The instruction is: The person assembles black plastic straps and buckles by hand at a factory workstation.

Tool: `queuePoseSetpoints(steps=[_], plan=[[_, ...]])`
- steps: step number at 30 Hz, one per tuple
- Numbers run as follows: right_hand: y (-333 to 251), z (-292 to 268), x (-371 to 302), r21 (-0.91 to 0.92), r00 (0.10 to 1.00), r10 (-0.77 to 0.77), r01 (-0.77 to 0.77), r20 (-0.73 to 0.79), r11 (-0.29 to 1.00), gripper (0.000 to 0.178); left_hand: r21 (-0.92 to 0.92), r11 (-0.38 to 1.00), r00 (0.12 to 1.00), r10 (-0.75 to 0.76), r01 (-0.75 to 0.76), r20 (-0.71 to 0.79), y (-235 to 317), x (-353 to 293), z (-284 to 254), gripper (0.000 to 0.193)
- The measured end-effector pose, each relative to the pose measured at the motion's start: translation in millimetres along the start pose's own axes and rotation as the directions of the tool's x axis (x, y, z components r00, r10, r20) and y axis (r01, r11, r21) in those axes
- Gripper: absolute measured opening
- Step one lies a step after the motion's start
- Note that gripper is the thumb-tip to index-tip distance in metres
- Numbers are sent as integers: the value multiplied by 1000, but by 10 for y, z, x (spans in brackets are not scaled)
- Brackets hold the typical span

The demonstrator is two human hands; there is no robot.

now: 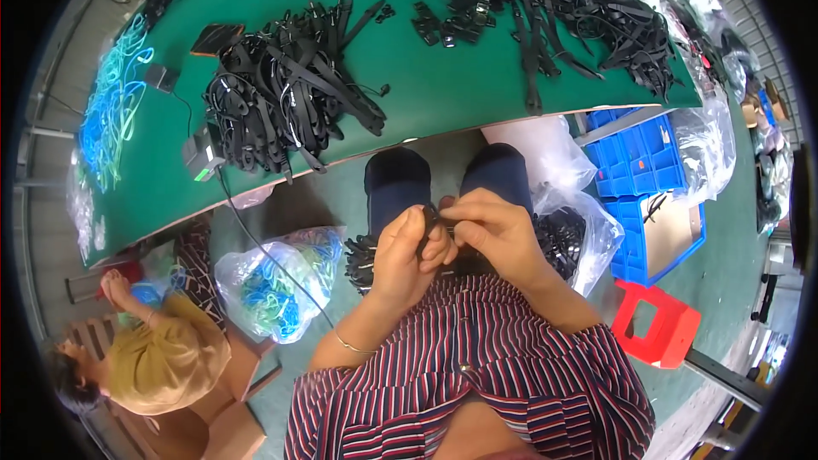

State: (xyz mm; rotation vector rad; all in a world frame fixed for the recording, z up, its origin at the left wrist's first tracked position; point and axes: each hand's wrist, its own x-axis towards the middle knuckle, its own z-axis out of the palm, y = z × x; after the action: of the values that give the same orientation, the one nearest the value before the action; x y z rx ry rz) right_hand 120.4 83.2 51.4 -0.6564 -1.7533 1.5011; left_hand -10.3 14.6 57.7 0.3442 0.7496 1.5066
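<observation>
A small black strap piece (pixel 428 228) is between the two hands, over the lap and on the near side of the green table (pixel 426 89). The left hand (pixel 403 251) is closed around it, thumb uppermost. The right hand (pixel 496 234) comes in from the right, its thumb and forefinger bent toward the piece's far end; whether they pinch it or only touch it is too small to tell. The hands are together, fingertips almost meeting. The piece's long axis seems to run near to far, its far end leaning slightly right. The left hand is nearer its body, the right nearer its far end. The pile of black straps (pixel 285 89) lies farther off, to the left on the table.
</observation>
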Motion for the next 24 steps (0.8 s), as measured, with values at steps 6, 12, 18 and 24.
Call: queuePoseSetpoints(steps=[6, 12, 18, 24], plan=[[-82, 41, 18, -362, 957, -263, 203, -125, 910, 17, -30, 999, 1000, -16, 15, -5, 3, 2, 8, 41], [-65, 77, 38, -517, 851, -522, 422, -59, 745, 20, -134, 989, 997, -71, 69, -10, 5, -27, 16, 40], [-91, 51, 36, -528, 859, -512, 439, 9, 727, 20, -235, 964, 991, -134, 127, -13, -52, -77, -20, 39], [-73, 50, -17, -533, 848, -530, 438, -22, 724, 21, -317, 934, 986, -153, 164, 58, -80, -106, -3, 39]])
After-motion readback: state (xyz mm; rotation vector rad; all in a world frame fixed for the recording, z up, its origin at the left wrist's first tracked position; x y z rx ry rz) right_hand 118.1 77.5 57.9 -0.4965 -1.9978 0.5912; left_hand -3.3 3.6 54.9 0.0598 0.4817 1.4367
